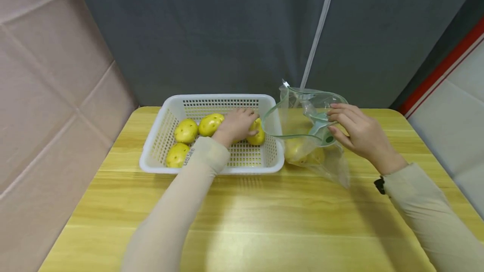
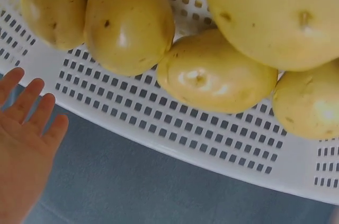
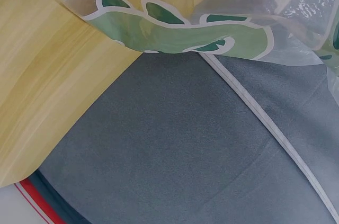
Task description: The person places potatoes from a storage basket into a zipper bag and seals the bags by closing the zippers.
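Note:
My left hand (image 1: 238,124) reaches over a white plastic basket (image 1: 219,97) with several yellow potatoes (image 1: 186,131) in it. In the left wrist view this hand (image 2: 24,139) has straight, spread fingers and holds nothing; potatoes (image 2: 128,23) lie beside it. With thumb and fingers my right hand (image 1: 357,131) pinches the edge of a clear zip bag (image 1: 334,165), whose mouth gapes wide. Inside the bag, potatoes (image 1: 300,151) rest at the bottom. The right wrist view shows the bag's green leafy print (image 3: 175,38), but not the hand.
A wooden table (image 1: 264,221) bears the basket and the bag, which stand side by side near its back edge. Behind it hangs a dark grey curtain (image 1: 208,32). A pinkish padded wall (image 1: 45,95) is on the left, a white one (image 1: 461,95) on the right.

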The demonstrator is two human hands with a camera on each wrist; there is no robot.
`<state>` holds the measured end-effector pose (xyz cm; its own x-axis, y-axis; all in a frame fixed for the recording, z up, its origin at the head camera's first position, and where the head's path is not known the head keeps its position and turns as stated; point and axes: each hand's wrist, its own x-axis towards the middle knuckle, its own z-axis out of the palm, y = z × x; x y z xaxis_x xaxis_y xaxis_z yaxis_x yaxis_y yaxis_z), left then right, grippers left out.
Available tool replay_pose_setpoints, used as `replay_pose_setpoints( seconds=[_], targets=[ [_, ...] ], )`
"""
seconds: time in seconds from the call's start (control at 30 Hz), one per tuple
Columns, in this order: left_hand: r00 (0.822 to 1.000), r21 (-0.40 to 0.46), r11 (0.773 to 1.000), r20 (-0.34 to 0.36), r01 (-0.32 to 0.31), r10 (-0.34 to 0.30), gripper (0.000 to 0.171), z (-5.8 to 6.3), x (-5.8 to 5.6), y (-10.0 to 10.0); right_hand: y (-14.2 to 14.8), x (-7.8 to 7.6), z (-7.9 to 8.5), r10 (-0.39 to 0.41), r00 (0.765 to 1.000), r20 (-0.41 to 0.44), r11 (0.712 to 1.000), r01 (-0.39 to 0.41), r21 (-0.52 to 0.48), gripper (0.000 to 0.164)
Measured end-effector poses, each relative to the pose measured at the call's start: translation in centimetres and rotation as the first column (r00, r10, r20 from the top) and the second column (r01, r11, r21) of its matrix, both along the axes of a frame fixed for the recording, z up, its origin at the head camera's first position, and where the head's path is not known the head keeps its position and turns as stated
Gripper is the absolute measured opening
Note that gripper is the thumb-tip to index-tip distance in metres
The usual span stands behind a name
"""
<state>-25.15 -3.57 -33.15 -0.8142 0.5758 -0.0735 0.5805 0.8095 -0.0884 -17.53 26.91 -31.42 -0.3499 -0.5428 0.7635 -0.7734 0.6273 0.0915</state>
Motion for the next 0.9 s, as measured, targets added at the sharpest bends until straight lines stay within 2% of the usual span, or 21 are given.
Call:
replay_pose_setpoints(
  seconds=[0.47,0.57,0.73,0.9],
  targets=[
    [0.998,-0.029,0.999,0.050,0.032,-0.030,0.069,-1.9,-0.5,0.0,0.1,-0.3,0.0,0.010,1.000,0.000,1.000,-0.010,-0.009,0.055],
    [0.997,-0.029,0.999,0.080,0.019,-0.017,0.072,-2.3,-0.6,-0.1,0.1,-0.3,-0.1,0.008,1.000,0.000,1.000,-0.008,-0.011,0.054],
    [0.991,-0.036,0.999,0.133,-0.003,0.008,0.074,-2.5,-0.6,-0.1,0.1,-0.4,-0.2,0.004,1.000,-0.001,1.000,-0.004,-0.014,0.054],
    [0.989,-0.049,0.999,0.149,0.008,-0.001,0.072,-2.4,-0.6,0.1,0.2,-0.5,-0.3,0.004,1.000,0.003,1.000,-0.004,-0.018,0.054]
  ],
)
